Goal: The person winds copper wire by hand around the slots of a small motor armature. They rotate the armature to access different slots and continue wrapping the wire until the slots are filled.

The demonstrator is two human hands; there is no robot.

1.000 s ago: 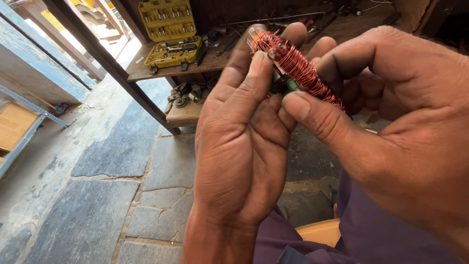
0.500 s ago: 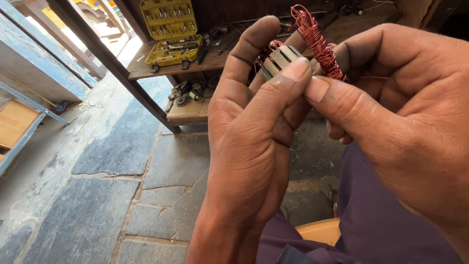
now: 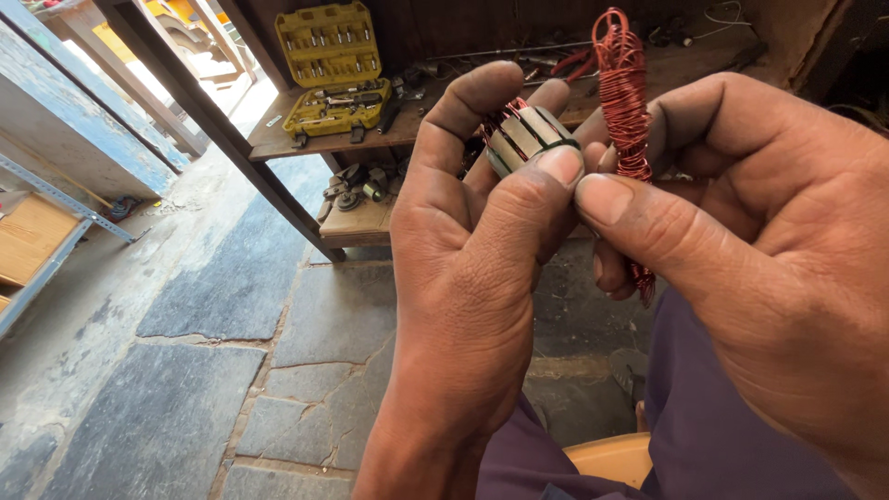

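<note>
Coil [image 3: 622, 111] now upright beside left hand [image 3: 472, 278]

Slotted metal core [image 3: 530, 137]: lower part hidden behind left hand [image 3: 468, 278] thumb. Red wire coil [image 3: 622, 111]: middle covered by right hand [image 3: 759, 259], itself cut off at frame's right edge. Tools in yellow socket case [image 3: 331, 69]: too small to identify.

Both bare hands, left hand [image 3: 463, 278] and right hand [image 3: 759, 268], above purple trousers [image 3: 704, 435].

Red-copper wire coil [image 3: 622, 102], bright against the grey slotted metal core [image 3: 528, 137]. Yellow tool case [image 3: 331, 65] behind, purple trousers [image 3: 713, 435] below.
</note>
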